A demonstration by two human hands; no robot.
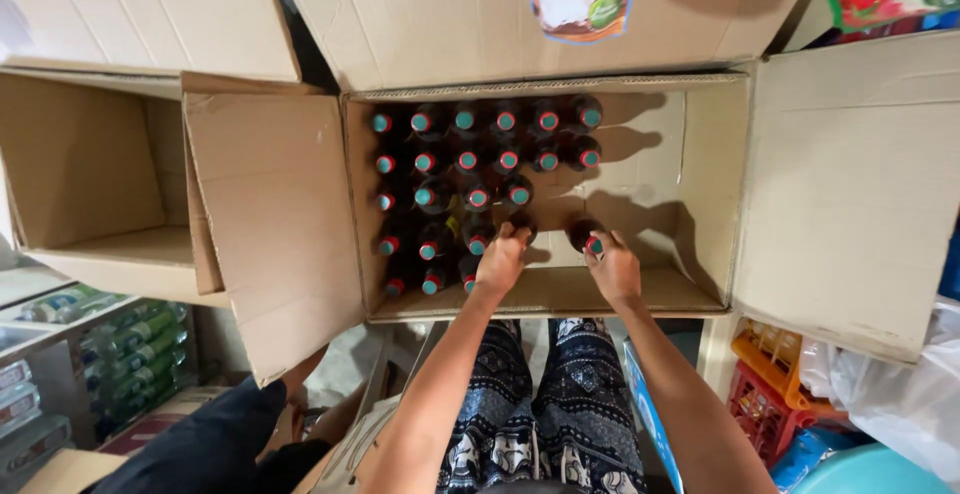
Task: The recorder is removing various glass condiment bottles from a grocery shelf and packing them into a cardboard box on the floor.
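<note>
both arms stretched down into open brown cardboard box [700, 154]: left hand [502, 259] closed on dark bottle [522, 224], right hand [614, 269] gripping another dark red-capped bottle [584, 237]. bottle rows [470, 159] crowding left; empty carton [90, 174] beside.

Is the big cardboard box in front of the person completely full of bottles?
No, the box has bottles only on its left side; the right is bare.

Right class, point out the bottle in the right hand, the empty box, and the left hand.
bottle [588, 238], head view, on its dark shoulder by the cap.
empty box [75, 154], head view, on its inner wall.
left hand [502, 260], head view, on its back.
</note>
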